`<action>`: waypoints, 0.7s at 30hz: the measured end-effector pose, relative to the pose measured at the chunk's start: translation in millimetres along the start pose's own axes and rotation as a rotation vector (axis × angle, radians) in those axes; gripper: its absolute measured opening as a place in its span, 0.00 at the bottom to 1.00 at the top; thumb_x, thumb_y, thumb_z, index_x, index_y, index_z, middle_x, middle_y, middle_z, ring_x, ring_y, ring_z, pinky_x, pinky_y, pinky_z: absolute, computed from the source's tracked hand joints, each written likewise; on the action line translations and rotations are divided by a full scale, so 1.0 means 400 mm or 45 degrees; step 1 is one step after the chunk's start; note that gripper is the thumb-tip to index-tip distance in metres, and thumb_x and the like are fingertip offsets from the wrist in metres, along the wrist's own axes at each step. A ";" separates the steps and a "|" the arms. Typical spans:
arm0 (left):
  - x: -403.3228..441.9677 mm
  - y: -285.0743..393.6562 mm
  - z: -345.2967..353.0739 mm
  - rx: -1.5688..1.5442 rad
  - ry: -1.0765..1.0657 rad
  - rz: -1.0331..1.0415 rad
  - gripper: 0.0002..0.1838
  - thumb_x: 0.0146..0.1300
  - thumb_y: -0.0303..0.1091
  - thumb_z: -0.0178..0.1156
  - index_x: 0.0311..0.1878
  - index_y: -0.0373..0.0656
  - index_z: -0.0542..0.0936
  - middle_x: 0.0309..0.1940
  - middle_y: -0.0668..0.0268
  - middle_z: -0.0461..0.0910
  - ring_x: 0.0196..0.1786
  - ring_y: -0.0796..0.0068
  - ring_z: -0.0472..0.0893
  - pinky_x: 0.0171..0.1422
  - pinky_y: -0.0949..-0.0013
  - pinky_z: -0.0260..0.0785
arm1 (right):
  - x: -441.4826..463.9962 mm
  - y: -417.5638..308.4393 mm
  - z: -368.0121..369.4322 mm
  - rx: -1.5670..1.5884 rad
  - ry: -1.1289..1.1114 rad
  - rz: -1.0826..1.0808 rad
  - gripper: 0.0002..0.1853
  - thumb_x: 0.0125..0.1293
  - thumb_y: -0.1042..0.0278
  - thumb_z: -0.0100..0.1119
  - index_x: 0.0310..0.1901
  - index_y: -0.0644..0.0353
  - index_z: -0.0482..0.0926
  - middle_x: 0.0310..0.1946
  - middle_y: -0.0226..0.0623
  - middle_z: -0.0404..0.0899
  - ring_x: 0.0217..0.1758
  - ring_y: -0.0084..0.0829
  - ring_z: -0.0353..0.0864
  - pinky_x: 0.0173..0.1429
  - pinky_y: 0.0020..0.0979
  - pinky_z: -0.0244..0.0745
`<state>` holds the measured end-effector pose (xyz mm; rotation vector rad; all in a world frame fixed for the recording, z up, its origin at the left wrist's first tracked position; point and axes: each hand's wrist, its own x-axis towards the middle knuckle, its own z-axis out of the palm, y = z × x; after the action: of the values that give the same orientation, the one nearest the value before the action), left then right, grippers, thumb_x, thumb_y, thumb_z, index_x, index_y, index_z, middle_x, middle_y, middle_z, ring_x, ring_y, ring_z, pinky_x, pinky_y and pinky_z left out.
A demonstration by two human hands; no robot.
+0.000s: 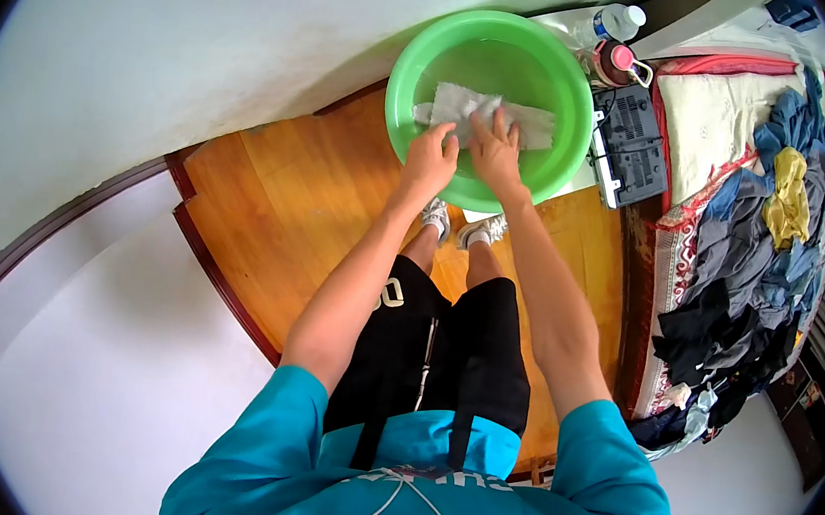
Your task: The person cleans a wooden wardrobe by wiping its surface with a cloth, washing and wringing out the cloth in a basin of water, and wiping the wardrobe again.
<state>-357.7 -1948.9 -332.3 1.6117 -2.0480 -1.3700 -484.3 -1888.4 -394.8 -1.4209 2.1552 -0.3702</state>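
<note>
A green plastic basin (575,73) stands in front of me with water in it. A wet white cloth (537,128) lies spread across the water, partly bunched near its middle. My right hand (495,153) reaches over the near rim, its fingers spread and lying on the cloth. At the cloth's near left edge is my left hand (430,162), its fingers loosely bent and apart, with nothing visible gripped in it. Whether the left fingertips touch the cloth is hard to see.
Right of the basin are a clear bottle (613,22), a dark bottle with a pink lid (618,62) and a dark grey device (633,145). A bed (694,116) with heaped clothes (735,251) stands further right. A white wall (255,30) rises at left, above a wooden floor (277,203).
</note>
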 end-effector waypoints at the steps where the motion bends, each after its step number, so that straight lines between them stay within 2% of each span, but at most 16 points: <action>1: -0.001 -0.007 0.002 0.002 -0.013 -0.015 0.18 0.66 0.37 0.52 0.55 0.39 0.75 0.44 0.46 0.80 0.44 0.53 0.82 0.47 0.61 0.74 | -0.003 0.023 0.005 0.003 -0.002 0.007 0.22 0.64 0.60 0.51 0.61 0.43 0.71 0.69 0.52 0.54 0.68 0.65 0.54 0.69 0.54 0.53; 3: -0.003 -0.019 0.003 0.043 -0.060 -0.049 0.18 0.66 0.37 0.52 0.55 0.39 0.75 0.44 0.47 0.80 0.43 0.55 0.83 0.45 0.62 0.75 | -0.007 0.064 -0.012 -0.038 -0.159 -0.326 0.23 0.64 0.56 0.52 0.61 0.41 0.71 0.68 0.49 0.56 0.67 0.65 0.54 0.70 0.54 0.51; 4: -0.010 -0.023 0.007 0.012 -0.058 -0.039 0.18 0.66 0.37 0.52 0.55 0.39 0.75 0.44 0.46 0.80 0.43 0.56 0.83 0.45 0.62 0.74 | -0.013 0.070 -0.020 0.079 -0.207 -0.065 0.23 0.62 0.54 0.54 0.60 0.42 0.72 0.68 0.48 0.58 0.68 0.61 0.54 0.71 0.55 0.50; 5: -0.011 -0.027 0.008 -0.020 -0.053 -0.027 0.18 0.66 0.37 0.52 0.55 0.39 0.75 0.45 0.46 0.80 0.44 0.56 0.83 0.45 0.63 0.74 | -0.015 0.064 -0.021 0.081 -0.214 -0.069 0.23 0.62 0.54 0.54 0.60 0.42 0.72 0.68 0.48 0.58 0.68 0.61 0.54 0.71 0.55 0.50; 7: -0.014 -0.027 0.006 -0.035 -0.060 -0.045 0.18 0.66 0.37 0.52 0.55 0.39 0.75 0.45 0.47 0.80 0.44 0.56 0.83 0.45 0.63 0.74 | -0.021 0.039 -0.025 -0.096 -0.082 0.218 0.22 0.62 0.55 0.55 0.59 0.45 0.73 0.67 0.47 0.59 0.69 0.54 0.55 0.71 0.50 0.52; 8: -0.013 -0.028 0.004 -0.053 -0.068 -0.057 0.18 0.66 0.37 0.52 0.55 0.39 0.75 0.45 0.47 0.80 0.44 0.56 0.83 0.45 0.63 0.74 | -0.021 0.043 -0.006 -0.245 -0.083 0.020 0.20 0.60 0.59 0.57 0.55 0.49 0.75 0.64 0.49 0.62 0.68 0.54 0.56 0.70 0.48 0.56; 9: -0.013 -0.026 0.001 -0.052 -0.073 -0.060 0.18 0.66 0.37 0.52 0.55 0.39 0.75 0.45 0.47 0.80 0.44 0.56 0.83 0.45 0.63 0.74 | -0.019 0.045 -0.005 -0.244 -0.086 0.025 0.20 0.60 0.59 0.57 0.55 0.49 0.75 0.64 0.49 0.62 0.68 0.54 0.56 0.70 0.48 0.56; 11: -0.014 -0.019 0.001 -0.075 -0.116 -0.126 0.17 0.67 0.37 0.51 0.54 0.38 0.75 0.46 0.47 0.80 0.45 0.56 0.82 0.47 0.63 0.74 | -0.021 0.054 -0.008 -0.087 -0.197 -0.333 0.19 0.58 0.64 0.59 0.52 0.51 0.77 0.59 0.51 0.68 0.66 0.55 0.60 0.67 0.46 0.61; 12: -0.017 -0.014 -0.003 -0.074 -0.117 -0.127 0.17 0.67 0.37 0.51 0.54 0.38 0.75 0.46 0.47 0.80 0.45 0.56 0.82 0.47 0.63 0.74 | -0.023 0.060 -0.009 -0.086 -0.198 -0.333 0.19 0.58 0.64 0.59 0.52 0.51 0.77 0.59 0.51 0.68 0.66 0.55 0.60 0.67 0.46 0.61; 14: -0.018 -0.002 -0.015 -0.134 -0.159 -0.171 0.17 0.67 0.37 0.50 0.53 0.36 0.75 0.45 0.48 0.80 0.46 0.56 0.82 0.48 0.64 0.73 | -0.019 0.066 -0.010 0.115 0.129 0.001 0.17 0.55 0.68 0.59 0.48 0.53 0.78 0.49 0.52 0.76 0.57 0.53 0.71 0.61 0.45 0.68; 15: -0.015 -0.008 -0.016 -0.130 -0.160 -0.168 0.17 0.67 0.37 0.50 0.53 0.36 0.75 0.45 0.48 0.80 0.46 0.56 0.82 0.48 0.64 0.73 | -0.014 0.069 0.002 0.118 0.134 0.003 0.17 0.55 0.68 0.59 0.48 0.53 0.78 0.49 0.52 0.76 0.57 0.53 0.71 0.61 0.45 0.68; 17: -0.012 -0.017 -0.006 -0.198 -0.133 -0.157 0.18 0.68 0.38 0.50 0.53 0.35 0.76 0.46 0.50 0.80 0.48 0.60 0.81 0.50 0.65 0.72 | -0.014 0.084 0.017 0.405 0.206 -0.050 0.13 0.57 0.70 0.56 0.45 0.57 0.79 0.41 0.52 0.80 0.46 0.54 0.77 0.52 0.45 0.72; 18: -0.008 -0.029 0.008 -0.203 -0.141 -0.148 0.18 0.68 0.38 0.50 0.53 0.35 0.76 0.46 0.50 0.80 0.48 0.60 0.81 0.50 0.65 0.72 | -0.015 0.070 -0.011 0.397 0.214 -0.044 0.13 0.57 0.70 0.56 0.45 0.57 0.79 0.41 0.52 0.80 0.46 0.54 0.77 0.52 0.45 0.72; 20: 0.002 -0.051 0.029 -0.380 -0.128 -0.317 0.20 0.70 0.43 0.47 0.55 0.37 0.73 0.50 0.57 0.78 0.49 0.65 0.78 0.49 0.65 0.72 | -0.011 -0.006 -0.099 0.571 -0.060 0.305 0.10 0.59 0.70 0.53 0.41 0.63 0.78 0.33 0.48 0.81 0.37 0.45 0.81 0.42 0.41 0.73; 21: 0.009 -0.028 0.022 -0.386 -0.138 -0.310 0.20 0.70 0.43 0.47 0.55 0.37 0.73 0.50 0.57 0.78 0.49 0.65 0.78 0.49 0.65 0.72 | -0.015 -0.018 -0.125 0.563 -0.051 0.311 0.10 0.59 0.70 0.53 0.41 0.63 0.78 0.33 0.48 0.81 0.37 0.45 0.81 0.42 0.41 0.73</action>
<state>-357.4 -1947.1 -346.8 1.7224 -1.6339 -1.7858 -505.1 -1888.9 -348.4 -0.9028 2.0214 -0.6686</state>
